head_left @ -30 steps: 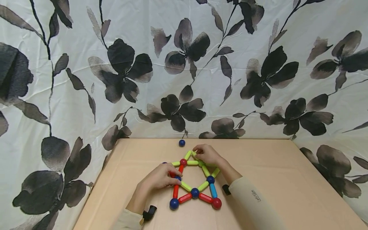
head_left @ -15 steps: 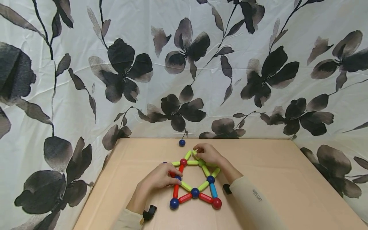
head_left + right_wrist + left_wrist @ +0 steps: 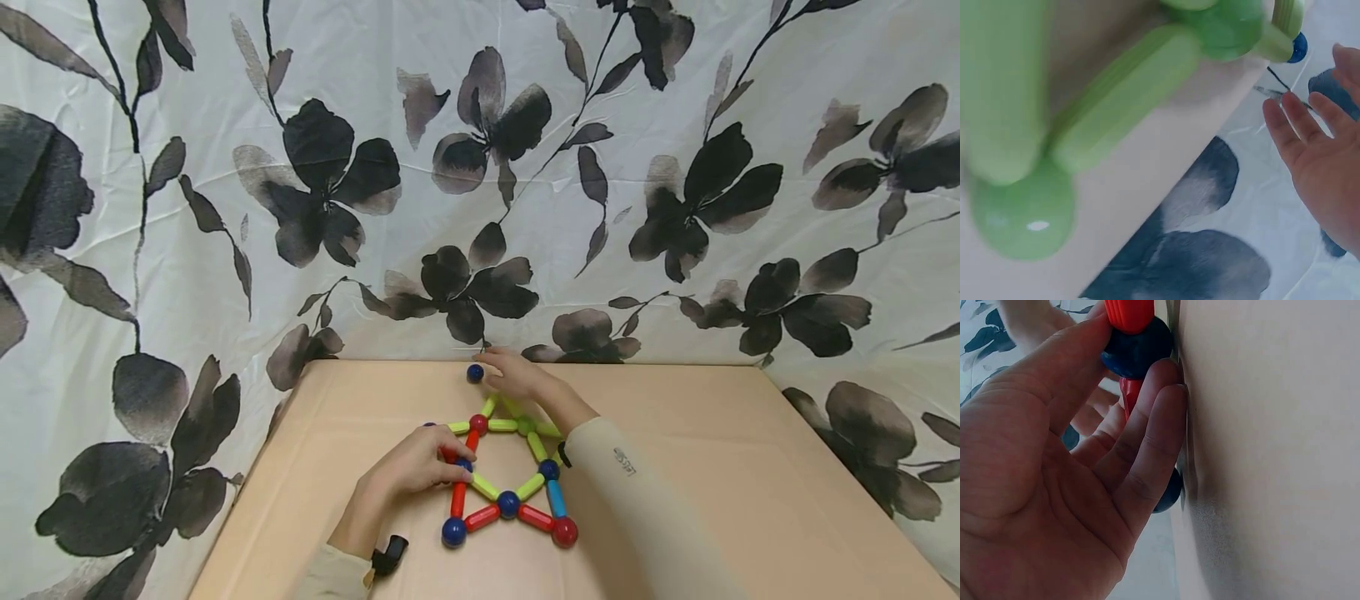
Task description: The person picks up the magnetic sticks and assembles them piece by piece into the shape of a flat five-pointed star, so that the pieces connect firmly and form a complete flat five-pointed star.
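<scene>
A flat figure of magnetic rods and balls lies on the table. My left hand (image 3: pixel 415 461) pinches a dark blue ball (image 3: pixel 1137 347) on its left side, with red rods (image 3: pixel 1130 314) joined above and below it. My right hand (image 3: pixel 525 379) is at the table's far edge, fingers nearly straight, beside a loose blue ball (image 3: pixel 475 373). In the right wrist view the hand holds nothing. Two yellow-green rods (image 3: pixel 490 406) slant toward each other at the figure's top. Below them are a red ball (image 3: pixel 478 425) and a green ball (image 3: pixel 527 426). My right sleeve covers part of the right side.
The near part of the figure has a blue ball (image 3: pixel 453 532), a red ball (image 3: pixel 565 532), red rods (image 3: pixel 482 517) and a blue rod (image 3: pixel 556 499). A floral cloth (image 3: pixel 570 208) hangs right behind the tan table (image 3: pixel 712 467).
My right hand has let go of the yellow-green rod at the top and moved up and left to the loose blue ball. My left hand has stayed in place.
</scene>
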`<action>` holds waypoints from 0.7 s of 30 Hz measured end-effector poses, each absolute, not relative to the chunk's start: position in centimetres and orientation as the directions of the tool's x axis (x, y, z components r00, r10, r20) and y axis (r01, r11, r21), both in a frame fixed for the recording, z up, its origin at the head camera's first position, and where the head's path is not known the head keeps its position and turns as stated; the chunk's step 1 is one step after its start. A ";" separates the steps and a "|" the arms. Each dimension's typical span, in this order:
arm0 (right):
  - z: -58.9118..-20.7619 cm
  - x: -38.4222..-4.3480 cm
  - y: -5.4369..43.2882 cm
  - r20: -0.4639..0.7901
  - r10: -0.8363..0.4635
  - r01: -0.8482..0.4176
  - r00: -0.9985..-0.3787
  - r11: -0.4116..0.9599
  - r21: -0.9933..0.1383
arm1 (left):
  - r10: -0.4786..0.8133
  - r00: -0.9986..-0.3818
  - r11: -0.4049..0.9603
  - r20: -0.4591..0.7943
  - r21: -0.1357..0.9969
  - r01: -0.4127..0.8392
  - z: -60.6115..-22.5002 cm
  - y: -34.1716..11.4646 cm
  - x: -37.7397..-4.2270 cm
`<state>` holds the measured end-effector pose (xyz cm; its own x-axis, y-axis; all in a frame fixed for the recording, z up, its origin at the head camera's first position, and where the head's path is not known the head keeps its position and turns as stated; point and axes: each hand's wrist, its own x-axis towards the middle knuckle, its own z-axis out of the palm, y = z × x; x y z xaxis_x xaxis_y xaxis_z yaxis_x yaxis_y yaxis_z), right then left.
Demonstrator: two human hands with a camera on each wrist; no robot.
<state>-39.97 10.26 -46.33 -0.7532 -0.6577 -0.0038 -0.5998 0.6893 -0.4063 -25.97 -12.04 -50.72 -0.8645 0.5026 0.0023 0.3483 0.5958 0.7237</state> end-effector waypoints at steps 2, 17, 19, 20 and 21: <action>-46.3 -40.2 9.2 -0.044 -0.675 -0.620 -0.737 0.700 -0.356 | 0.500 -0.866 0.594 0.004 0.726 0.346 -50.7 -12.1 -26.0; -47.2 -40.6 8.8 -0.097 -0.516 -0.449 -0.851 0.811 -0.377 | 0.516 -0.856 0.579 0.033 0.723 0.377 -50.8 -11.9 -26.1; -46.9 -40.9 9.4 -0.073 -0.496 -0.423 -0.865 0.800 -0.425 | 0.513 -0.858 0.581 0.030 0.723 0.373 -50.9 -12.0 -26.1; -46.7 -41.0 9.7 -0.069 -0.493 -0.417 -0.867 0.795 -0.441 | 0.511 -0.859 0.584 0.026 0.723 0.369 -50.9 -12.0 -26.1; -46.6 -41.1 10.0 -0.071 -0.495 -0.416 -0.866 0.792 -0.447 | 0.508 -0.861 0.587 0.022 0.723 0.365 -50.9 -12.1 -26.1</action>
<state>-41.11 9.95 -46.59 -0.8659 -0.4951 -0.0713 -0.4160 0.7918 -0.4471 -26.08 -12.09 -50.92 -0.8610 0.5081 0.0218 0.3646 0.5868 0.7230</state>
